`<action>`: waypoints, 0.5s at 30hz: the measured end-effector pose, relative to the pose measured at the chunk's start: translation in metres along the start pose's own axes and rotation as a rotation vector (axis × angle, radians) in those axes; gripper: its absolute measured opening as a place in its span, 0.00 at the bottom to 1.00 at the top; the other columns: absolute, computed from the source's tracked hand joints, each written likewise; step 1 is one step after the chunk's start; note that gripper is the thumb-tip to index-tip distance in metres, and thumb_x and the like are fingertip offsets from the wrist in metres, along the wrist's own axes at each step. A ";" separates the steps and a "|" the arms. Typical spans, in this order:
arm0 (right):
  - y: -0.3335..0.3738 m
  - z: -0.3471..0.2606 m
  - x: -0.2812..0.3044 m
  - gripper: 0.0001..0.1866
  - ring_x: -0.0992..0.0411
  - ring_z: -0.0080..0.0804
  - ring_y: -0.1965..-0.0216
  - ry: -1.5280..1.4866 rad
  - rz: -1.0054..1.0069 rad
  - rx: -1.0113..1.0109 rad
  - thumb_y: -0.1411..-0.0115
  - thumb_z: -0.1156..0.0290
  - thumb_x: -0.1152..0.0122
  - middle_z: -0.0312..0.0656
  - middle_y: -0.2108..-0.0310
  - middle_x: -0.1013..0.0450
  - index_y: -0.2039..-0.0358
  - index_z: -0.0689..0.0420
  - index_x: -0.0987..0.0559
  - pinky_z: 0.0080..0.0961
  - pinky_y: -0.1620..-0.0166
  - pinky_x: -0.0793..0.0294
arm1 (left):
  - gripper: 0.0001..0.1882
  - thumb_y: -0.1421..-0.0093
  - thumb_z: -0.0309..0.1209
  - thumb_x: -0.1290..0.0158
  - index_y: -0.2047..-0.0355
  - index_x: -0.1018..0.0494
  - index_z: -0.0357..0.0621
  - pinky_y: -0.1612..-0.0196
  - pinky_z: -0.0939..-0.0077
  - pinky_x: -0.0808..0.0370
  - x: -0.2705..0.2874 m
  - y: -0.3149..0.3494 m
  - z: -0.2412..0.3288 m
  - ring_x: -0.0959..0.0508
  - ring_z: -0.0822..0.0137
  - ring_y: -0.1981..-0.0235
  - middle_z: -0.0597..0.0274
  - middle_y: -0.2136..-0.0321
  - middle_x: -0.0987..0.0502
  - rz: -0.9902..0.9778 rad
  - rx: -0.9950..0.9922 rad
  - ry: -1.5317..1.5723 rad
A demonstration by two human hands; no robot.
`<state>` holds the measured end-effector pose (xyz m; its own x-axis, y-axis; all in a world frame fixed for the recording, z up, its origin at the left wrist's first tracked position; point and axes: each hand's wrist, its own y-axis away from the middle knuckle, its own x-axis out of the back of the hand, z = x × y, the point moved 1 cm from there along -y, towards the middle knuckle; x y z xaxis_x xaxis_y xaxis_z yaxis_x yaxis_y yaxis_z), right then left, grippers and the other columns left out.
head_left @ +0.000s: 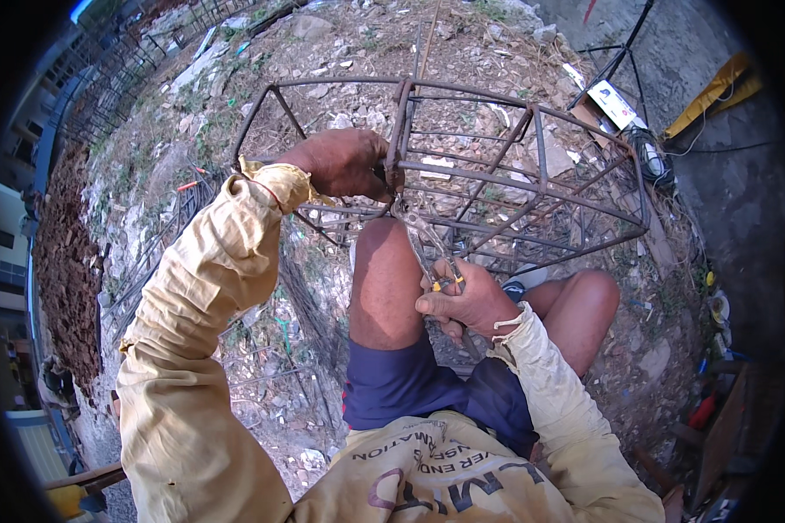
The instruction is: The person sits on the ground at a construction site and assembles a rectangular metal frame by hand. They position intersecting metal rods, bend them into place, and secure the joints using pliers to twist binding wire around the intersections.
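Bright daylight out here, rubble-strewn ground [209,87] all around, brown earth [64,270] heaped at left, a pale building [7,253] beyond, grey paving [706,205] at right!

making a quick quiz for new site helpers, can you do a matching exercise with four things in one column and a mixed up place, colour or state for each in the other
Column 1
1. left hand
2. pliers
3. shorts
4. cage

Column 2
A. dark blue
B. an open frame of rusty bars
C. at the bars, with fingers curled
D. held in the right hand

Pairs: 1-C, 2-D, 3-A, 4-B
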<state>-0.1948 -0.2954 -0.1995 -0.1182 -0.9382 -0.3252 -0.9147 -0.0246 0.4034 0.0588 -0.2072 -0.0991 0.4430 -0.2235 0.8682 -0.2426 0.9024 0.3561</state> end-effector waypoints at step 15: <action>0.021 0.013 0.004 0.33 0.32 0.20 0.78 -0.464 -0.101 -0.129 0.34 0.41 0.52 0.35 0.73 0.32 0.51 0.63 0.28 0.20 0.79 0.33 | 0.11 0.44 0.37 0.36 0.61 0.20 0.53 0.59 0.63 0.24 0.002 0.003 0.002 0.19 0.63 0.63 0.62 0.69 0.18 0.000 0.022 -0.060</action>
<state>-0.2193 -0.2953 -0.2035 -0.2175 -0.6769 -0.7032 -0.8787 -0.1780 0.4430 0.0574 -0.2055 -0.0954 0.3907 -0.2461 0.8870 -0.2620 0.8940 0.3635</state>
